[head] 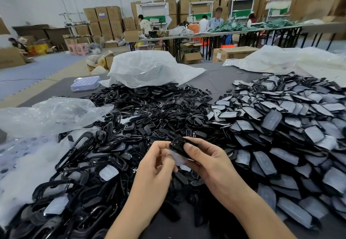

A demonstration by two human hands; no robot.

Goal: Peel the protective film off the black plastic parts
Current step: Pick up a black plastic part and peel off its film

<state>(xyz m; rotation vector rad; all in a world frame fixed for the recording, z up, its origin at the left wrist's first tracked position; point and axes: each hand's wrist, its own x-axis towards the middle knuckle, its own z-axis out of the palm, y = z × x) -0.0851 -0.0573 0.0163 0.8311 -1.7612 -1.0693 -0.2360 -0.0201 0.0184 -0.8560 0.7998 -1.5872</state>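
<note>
Black plastic part (180,144) held up above the worktop (219,81), near its front edge, pinched in the right grip (207,162). Clear film (178,159) above the worktop too, pinched in the left grip (155,164). Heaps (280,126) of more parts over the worktop

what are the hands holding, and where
The right hand grips a black plastic part by its right end; the left hand pinches the protective film below it.
</note>
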